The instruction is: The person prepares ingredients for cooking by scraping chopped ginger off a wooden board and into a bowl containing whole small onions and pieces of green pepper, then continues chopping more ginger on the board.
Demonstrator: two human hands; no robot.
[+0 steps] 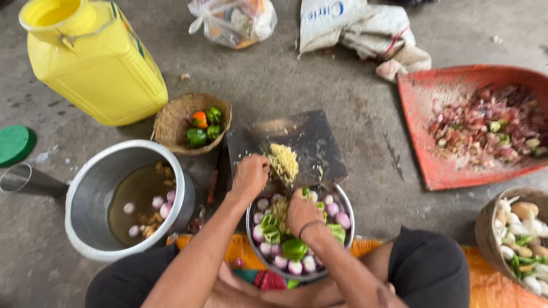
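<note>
Yellow minced paste [283,161] lies on the dark flat cutting board [297,145]; the left hand [249,175], fingers curled, touches it. The right hand [301,211] is closed over the round steel bowl [345,205] of onions and green peppers; what it holds I cannot tell.

One camera only, worn on the head, looking almost straight down from above a person seated on the floor. It faces forward and down, so the person's knees fill the bottom edge and the far floor [354,131] lies at the top. The view is close: both forearms run in from 6 o'clock and the hands sit just below centre, the left hand [249,177] and right hand [301,212] side by side. The board [308,142] is at centre. The frame reaches out to a yellow can [97,63] at 10 o'clock and a red tray [422,108] at 3 o'clock, both cut by the edges.
</note>
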